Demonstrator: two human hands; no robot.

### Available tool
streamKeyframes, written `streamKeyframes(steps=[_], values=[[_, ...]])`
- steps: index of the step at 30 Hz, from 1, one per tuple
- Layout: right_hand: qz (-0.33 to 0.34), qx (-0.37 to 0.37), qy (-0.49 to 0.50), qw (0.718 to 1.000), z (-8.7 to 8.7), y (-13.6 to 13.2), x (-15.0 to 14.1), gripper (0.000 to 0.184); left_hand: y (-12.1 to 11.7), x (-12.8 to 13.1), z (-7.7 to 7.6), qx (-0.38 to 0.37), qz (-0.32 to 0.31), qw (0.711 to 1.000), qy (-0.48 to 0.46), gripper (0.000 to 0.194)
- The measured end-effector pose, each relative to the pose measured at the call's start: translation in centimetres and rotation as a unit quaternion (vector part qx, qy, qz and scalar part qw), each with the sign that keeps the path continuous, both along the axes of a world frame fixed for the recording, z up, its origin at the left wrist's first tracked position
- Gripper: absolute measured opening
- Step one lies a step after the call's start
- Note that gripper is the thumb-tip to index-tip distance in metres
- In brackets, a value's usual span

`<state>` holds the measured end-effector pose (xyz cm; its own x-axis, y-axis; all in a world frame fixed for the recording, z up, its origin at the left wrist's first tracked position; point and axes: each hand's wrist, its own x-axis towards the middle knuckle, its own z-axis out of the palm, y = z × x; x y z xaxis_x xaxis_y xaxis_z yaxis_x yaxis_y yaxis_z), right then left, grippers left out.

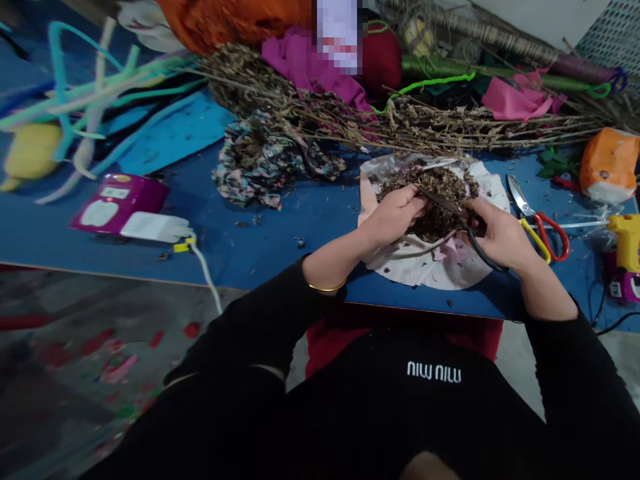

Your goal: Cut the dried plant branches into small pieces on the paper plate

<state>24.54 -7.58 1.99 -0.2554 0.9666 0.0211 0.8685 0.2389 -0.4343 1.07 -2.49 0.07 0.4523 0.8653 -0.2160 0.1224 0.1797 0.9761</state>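
My right hand [500, 230] grips a pair of dark scissors [441, 202], its fingers in the black handle loops. The scissor blades point left, toward my left hand [393, 217], whose fingers are pinched together on dried plant bits right at the tips; the exact piece is mostly hidden. Below both hands a heap of crumbled brown dried plant [435, 223] lies on a round white cloth [425, 270] with frayed, pinkish edges. Some crumbs are scattered over the cloth.
Red-and-yellow-handled scissors [543, 233] lie right of the cloth, near a yellow glue gun [627, 240]. Long dried stems [415, 127] stretch across the back. Patterned fabric [265, 163], a purple box [120, 200] with a white power strip [155, 227], and pastel balloons [90, 100] occupy the left.
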Motion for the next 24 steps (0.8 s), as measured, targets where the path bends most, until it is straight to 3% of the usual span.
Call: streamKeyframes(steps=[7,16,21,24], values=[[0.017,-0.013,-0.024,0.999,-0.1,-0.1,-0.2,0.051,-0.3,0.3,0.0,0.014,-0.065,0.996,0.056,0.025],[0.036,-0.049,-0.030,0.998,0.1,0.0,-0.4,0.037,-0.1,0.3,0.6,-0.049,-0.053,0.996,0.059,0.031],[0.025,-0.019,-0.064,0.997,-0.1,-0.3,-0.5,0.049,0.1,0.1,-0.6,0.011,-0.095,0.993,0.071,0.027],[0.027,-0.024,-0.085,0.996,-0.2,-0.3,-0.6,0.043,0.1,0.0,-1.0,0.024,-0.104,0.992,0.063,0.030]])
